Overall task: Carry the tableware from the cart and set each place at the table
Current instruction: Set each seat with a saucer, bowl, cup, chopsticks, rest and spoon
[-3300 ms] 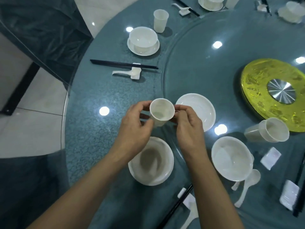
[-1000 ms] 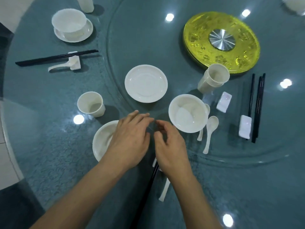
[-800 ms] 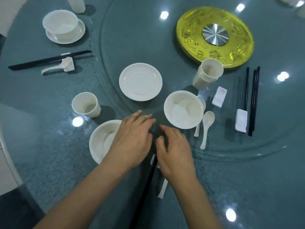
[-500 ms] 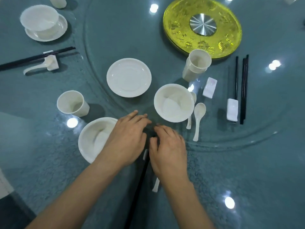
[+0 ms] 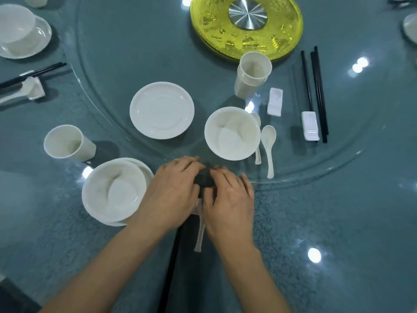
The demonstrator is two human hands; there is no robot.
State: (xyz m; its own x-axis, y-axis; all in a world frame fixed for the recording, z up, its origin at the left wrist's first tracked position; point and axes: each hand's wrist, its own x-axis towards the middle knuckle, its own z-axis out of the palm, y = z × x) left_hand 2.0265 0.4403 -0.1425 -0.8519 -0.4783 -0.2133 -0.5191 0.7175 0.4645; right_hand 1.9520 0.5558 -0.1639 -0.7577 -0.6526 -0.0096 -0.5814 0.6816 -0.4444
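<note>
My left hand (image 5: pixel 173 192) and right hand (image 5: pixel 230 199) lie flat and loose, I think to straighten the chopsticks (image 5: pixel 171 258) and spoon (image 5: pixel 199 233).

Only the arms of this person make it into the shot. The left hand (image 5: pixel 173 195) and right hand (image 5: pixel 230 199) are both bare. The left forearm (image 5: pixel 108 267) and right forearm (image 5: pixel 250 274) are bare too, all the way down to the bottom edge. The fingers look fairly slim, and knuckles show on the backs. The nails are too blurry to call.
</note>
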